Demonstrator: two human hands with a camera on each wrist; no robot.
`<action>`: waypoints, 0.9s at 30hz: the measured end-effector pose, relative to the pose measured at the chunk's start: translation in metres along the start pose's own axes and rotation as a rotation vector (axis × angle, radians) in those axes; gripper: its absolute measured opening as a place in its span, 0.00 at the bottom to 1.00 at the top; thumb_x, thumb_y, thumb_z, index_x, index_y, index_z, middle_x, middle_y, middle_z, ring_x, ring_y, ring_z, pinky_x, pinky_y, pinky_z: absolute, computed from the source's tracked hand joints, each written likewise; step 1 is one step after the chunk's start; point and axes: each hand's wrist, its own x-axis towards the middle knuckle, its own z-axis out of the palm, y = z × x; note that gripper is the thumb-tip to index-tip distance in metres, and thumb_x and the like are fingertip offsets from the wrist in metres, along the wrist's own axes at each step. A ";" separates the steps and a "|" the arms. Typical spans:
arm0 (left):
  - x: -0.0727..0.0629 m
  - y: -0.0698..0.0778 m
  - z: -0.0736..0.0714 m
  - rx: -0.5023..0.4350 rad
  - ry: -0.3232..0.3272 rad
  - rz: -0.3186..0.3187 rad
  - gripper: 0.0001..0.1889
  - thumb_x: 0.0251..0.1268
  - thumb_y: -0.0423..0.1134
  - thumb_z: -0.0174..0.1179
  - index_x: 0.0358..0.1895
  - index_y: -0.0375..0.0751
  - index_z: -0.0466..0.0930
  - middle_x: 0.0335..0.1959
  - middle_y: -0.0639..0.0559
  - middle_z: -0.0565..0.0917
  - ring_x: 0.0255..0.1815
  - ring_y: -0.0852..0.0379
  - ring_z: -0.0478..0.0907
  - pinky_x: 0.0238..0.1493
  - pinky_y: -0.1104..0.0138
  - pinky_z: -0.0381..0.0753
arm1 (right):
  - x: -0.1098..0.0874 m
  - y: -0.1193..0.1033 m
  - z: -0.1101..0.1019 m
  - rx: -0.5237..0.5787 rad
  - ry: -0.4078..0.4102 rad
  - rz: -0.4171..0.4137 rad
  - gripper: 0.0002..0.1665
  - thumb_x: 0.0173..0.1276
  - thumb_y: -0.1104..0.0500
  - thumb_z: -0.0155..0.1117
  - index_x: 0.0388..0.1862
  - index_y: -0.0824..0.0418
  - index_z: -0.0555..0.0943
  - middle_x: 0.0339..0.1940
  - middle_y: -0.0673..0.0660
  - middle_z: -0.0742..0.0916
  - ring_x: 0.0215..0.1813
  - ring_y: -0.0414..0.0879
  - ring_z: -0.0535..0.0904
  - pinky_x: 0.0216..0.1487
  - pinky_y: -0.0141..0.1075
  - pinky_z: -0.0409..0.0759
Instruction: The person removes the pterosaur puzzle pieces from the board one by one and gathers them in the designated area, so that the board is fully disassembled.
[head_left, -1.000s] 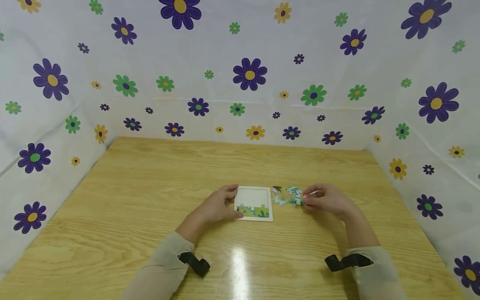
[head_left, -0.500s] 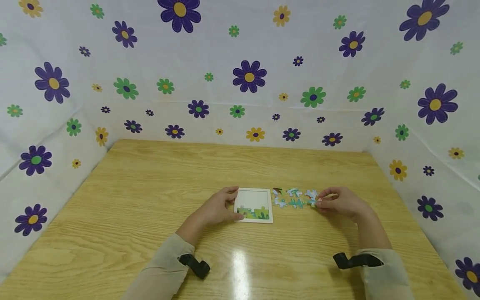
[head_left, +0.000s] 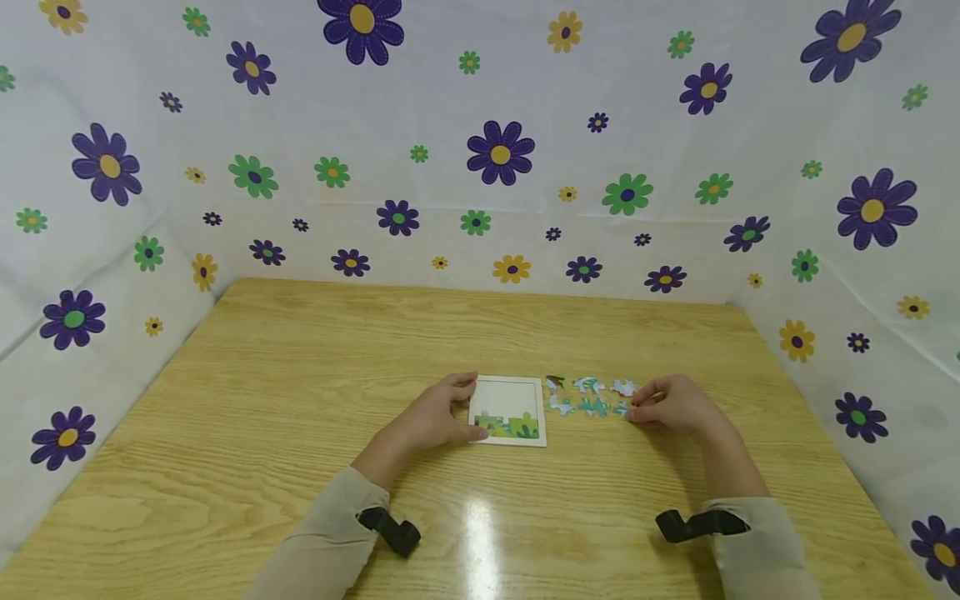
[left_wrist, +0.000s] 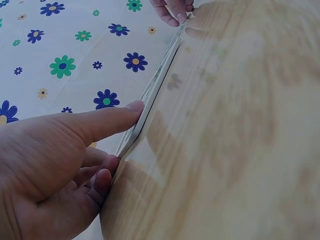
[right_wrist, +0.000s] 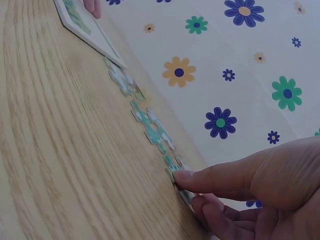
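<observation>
A square white puzzle board point(head_left: 506, 396) lies on the table, with green pieces fitted along its near side and its pale upper part bare. My left hand point(head_left: 429, 417) holds the board's left edge; in the left wrist view the thumb point(left_wrist: 122, 118) lies on the rim and the other fingers are at its side. To the board's right my right hand point(head_left: 678, 406) pinches a teal and white puzzle piece point(right_wrist: 171, 162) between thumb and fingers, down at table level. The fingers hide much of this piece.
Several loose puzzle pieces point(head_left: 589, 385) lie in two short rows between the board and my right hand. The wooden table point(head_left: 337, 350) meets a white flower-print cloth point(head_left: 420, 183) at the back and sides. Glare shows on the near tabletop.
My right hand first moved right, and the bunched loose pieces now lie spread in two rows. Since then it has shifted slightly left. My left hand has stayed on the board.
</observation>
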 end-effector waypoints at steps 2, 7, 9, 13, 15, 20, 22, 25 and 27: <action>0.000 -0.001 -0.001 0.004 0.000 0.005 0.43 0.55 0.44 0.76 0.73 0.36 0.67 0.79 0.52 0.60 0.72 0.48 0.69 0.68 0.53 0.71 | 0.001 -0.002 0.002 -0.009 0.005 -0.007 0.16 0.62 0.65 0.73 0.44 0.74 0.79 0.33 0.57 0.86 0.33 0.41 0.83 0.36 0.34 0.84; 0.001 0.000 0.000 0.011 -0.011 0.030 0.43 0.56 0.44 0.75 0.73 0.34 0.66 0.80 0.52 0.58 0.72 0.48 0.68 0.69 0.54 0.70 | 0.001 -0.003 0.000 -0.024 0.002 -0.037 0.19 0.63 0.66 0.72 0.48 0.75 0.78 0.37 0.59 0.84 0.35 0.43 0.82 0.37 0.34 0.83; 0.002 0.001 0.000 0.009 -0.015 0.034 0.43 0.57 0.44 0.75 0.73 0.34 0.66 0.80 0.51 0.58 0.72 0.47 0.68 0.69 0.53 0.70 | 0.000 -0.004 -0.001 -0.019 -0.001 -0.045 0.20 0.64 0.64 0.71 0.50 0.75 0.78 0.39 0.59 0.83 0.36 0.43 0.81 0.38 0.34 0.83; 0.003 0.001 -0.001 0.005 -0.013 0.022 0.43 0.56 0.44 0.75 0.74 0.37 0.66 0.80 0.52 0.59 0.71 0.48 0.68 0.69 0.53 0.70 | -0.001 -0.011 0.004 0.015 -0.009 -0.064 0.25 0.67 0.59 0.70 0.55 0.73 0.78 0.43 0.60 0.84 0.39 0.43 0.82 0.42 0.34 0.84; 0.002 0.001 -0.001 0.008 -0.014 0.022 0.43 0.56 0.44 0.75 0.74 0.37 0.66 0.80 0.51 0.59 0.71 0.48 0.69 0.69 0.53 0.70 | 0.001 -0.014 0.010 0.034 -0.010 -0.079 0.26 0.67 0.57 0.70 0.57 0.73 0.78 0.44 0.60 0.85 0.39 0.43 0.83 0.42 0.34 0.84; 0.002 -0.001 -0.002 0.012 -0.027 0.028 0.43 0.57 0.45 0.74 0.74 0.35 0.65 0.80 0.50 0.58 0.71 0.48 0.70 0.68 0.53 0.71 | 0.009 -0.020 0.032 0.075 -0.042 -0.100 0.26 0.67 0.57 0.71 0.57 0.73 0.79 0.41 0.59 0.85 0.37 0.43 0.83 0.40 0.34 0.84; 0.001 -0.002 -0.002 0.012 -0.031 0.027 0.43 0.57 0.45 0.74 0.74 0.34 0.64 0.80 0.51 0.58 0.70 0.48 0.71 0.67 0.54 0.72 | 0.012 -0.023 0.042 0.103 -0.066 -0.093 0.25 0.67 0.58 0.71 0.57 0.72 0.79 0.40 0.58 0.84 0.37 0.42 0.83 0.40 0.34 0.85; 0.000 -0.004 -0.002 0.016 -0.034 0.025 0.43 0.58 0.45 0.74 0.74 0.33 0.64 0.80 0.52 0.57 0.70 0.49 0.71 0.66 0.55 0.73 | 0.013 -0.031 0.052 0.138 -0.088 -0.088 0.25 0.67 0.59 0.71 0.57 0.72 0.79 0.40 0.58 0.84 0.38 0.43 0.83 0.42 0.35 0.85; 0.000 -0.004 -0.003 0.011 -0.031 0.024 0.43 0.58 0.45 0.74 0.74 0.33 0.64 0.80 0.53 0.57 0.70 0.49 0.71 0.66 0.55 0.73 | 0.012 -0.036 0.058 0.148 -0.088 -0.089 0.24 0.66 0.60 0.71 0.56 0.72 0.79 0.40 0.59 0.84 0.37 0.43 0.83 0.42 0.36 0.86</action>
